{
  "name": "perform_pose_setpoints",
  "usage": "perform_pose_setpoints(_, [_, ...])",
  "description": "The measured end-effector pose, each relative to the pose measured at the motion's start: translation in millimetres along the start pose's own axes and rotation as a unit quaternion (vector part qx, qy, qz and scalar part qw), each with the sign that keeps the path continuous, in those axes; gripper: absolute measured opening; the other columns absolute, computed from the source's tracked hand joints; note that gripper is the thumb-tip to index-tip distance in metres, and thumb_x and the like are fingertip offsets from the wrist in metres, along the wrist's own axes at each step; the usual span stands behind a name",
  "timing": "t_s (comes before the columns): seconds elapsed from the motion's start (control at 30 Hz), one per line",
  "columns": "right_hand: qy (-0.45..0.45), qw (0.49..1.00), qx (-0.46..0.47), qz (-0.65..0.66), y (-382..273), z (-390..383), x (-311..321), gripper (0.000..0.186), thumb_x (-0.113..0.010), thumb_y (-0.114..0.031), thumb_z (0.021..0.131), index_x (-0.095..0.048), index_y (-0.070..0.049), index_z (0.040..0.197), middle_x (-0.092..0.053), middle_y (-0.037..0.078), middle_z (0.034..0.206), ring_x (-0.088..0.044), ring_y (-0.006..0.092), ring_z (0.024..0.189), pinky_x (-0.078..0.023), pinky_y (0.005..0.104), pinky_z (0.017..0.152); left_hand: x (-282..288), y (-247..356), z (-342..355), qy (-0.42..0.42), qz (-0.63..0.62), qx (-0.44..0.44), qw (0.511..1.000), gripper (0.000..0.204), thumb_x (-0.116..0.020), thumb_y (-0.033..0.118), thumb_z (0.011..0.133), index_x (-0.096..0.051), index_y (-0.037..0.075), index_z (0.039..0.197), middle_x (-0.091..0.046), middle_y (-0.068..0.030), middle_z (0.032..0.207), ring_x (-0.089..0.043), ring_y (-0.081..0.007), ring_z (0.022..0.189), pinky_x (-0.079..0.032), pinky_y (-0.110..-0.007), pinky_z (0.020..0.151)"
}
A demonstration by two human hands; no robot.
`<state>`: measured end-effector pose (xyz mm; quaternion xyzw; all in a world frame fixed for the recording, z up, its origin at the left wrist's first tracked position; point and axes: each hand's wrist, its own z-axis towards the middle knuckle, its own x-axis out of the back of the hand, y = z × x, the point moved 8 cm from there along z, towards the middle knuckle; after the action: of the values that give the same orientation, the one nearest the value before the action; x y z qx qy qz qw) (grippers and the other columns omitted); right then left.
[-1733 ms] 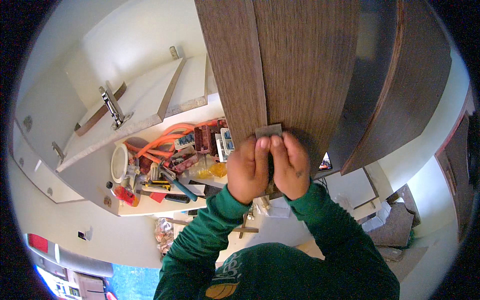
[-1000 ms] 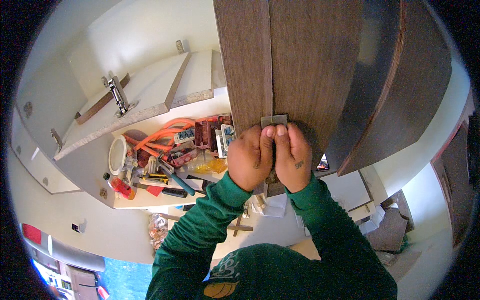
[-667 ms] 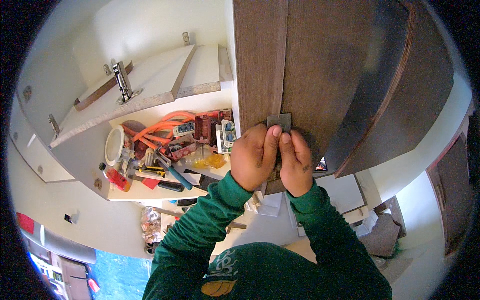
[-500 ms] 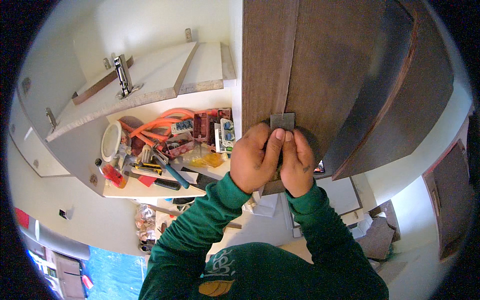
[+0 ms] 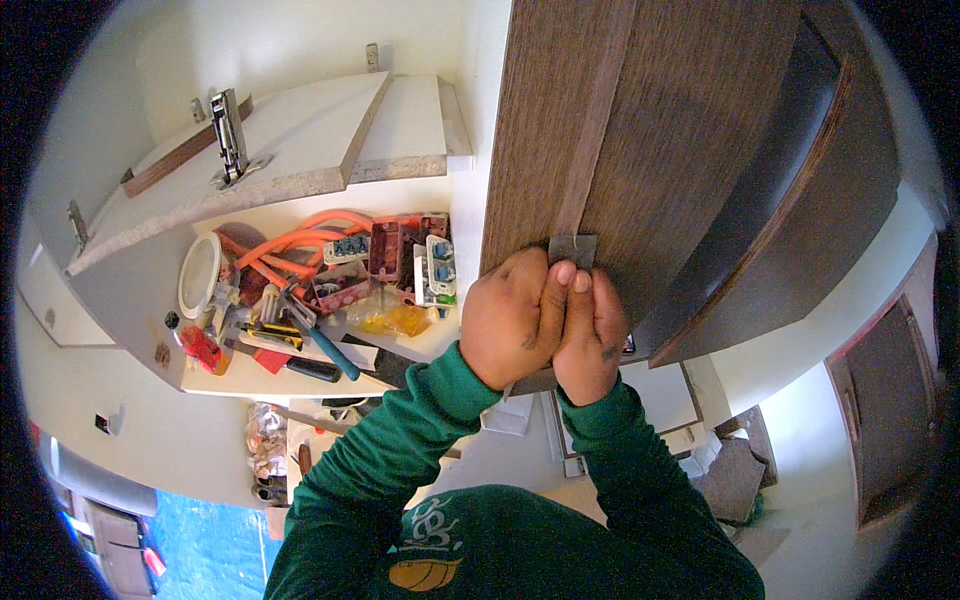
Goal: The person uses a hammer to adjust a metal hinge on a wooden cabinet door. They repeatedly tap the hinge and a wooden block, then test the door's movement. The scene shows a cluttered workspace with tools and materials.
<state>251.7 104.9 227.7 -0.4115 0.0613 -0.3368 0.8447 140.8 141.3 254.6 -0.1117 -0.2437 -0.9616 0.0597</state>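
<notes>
Two dark wood-grain cabinet doors [image 5: 650, 130] fill the upper middle of the head view. A small grey metal handle [image 5: 572, 247] sits on the lower edge where the two doors meet. My left hand [image 5: 512, 318] and my right hand [image 5: 590, 335] are pressed side by side just below it, fingertips pinching the handle from both sides. Both forearms in green sleeves rise from the lower edge.
A white countertop [image 5: 300, 375] at left carries orange cable [image 5: 300, 235], red and white electrical boxes [image 5: 385, 255], a white tape roll [image 5: 198, 275], pliers and screwdrivers [image 5: 300, 340]. A white open door with a metal hinge [image 5: 230, 135] hangs above. Another dark cabinet door [image 5: 800, 200] stands at right.
The view has shifted so the doors and handle sit a little further right and higher. Both hands have stayed clamped on the handle.
</notes>
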Motion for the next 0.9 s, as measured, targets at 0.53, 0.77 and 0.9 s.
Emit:
perform_pose_setpoints(0.53, [0.063,0.962,0.169,-0.206,2,-10,5,0.019,-0.05,-0.015,0.096,-0.054,-0.003,0.11,-0.059,0.019,0.101,-0.06,0.0358,0.081,-0.048,0.0428,0.067,-4,9,12,-0.018,0.017,-0.017,1.0,0.027,-0.054,0.019,0.094,-0.048,0.003,0.073,-0.049,-0.0213,0.064,-0.052,-0.0447,0.059,-0.039,-0.05,0.051])
perform_pose_setpoints(0.77, [-0.028,0.999,-0.023,0.013,12,5,5,0.026,-0.047,-0.024,0.1,-0.059,-0.002,0.104,-0.061,0.016,0.087,-0.059,0.0304,0.078,-0.048,0.0372,0.072,7,6,8,-0.014,-0.031,-0.02,0.999,0.028,-0.054,0.02,0.095,-0.05,0.002,0.073,-0.051,-0.0219,0.065,-0.053,-0.0447,0.061,-0.041,-0.049,0.052])
perform_pose_setpoints(0.9, [-0.046,0.999,0.009,0.026,-8,13,4,0.03,-0.046,-0.028,0.101,-0.06,-0.002,0.097,-0.06,0.015,0.083,-0.058,0.0283,0.076,-0.047,0.0353,0.07,12,1,6,-0.006,-0.068,0.008,0.998,0.028,-0.054,0.02,0.095,-0.051,0.002,0.074,-0.051,-0.0228,0.066,-0.053,-0.0449,0.06,-0.041,-0.049,0.052])
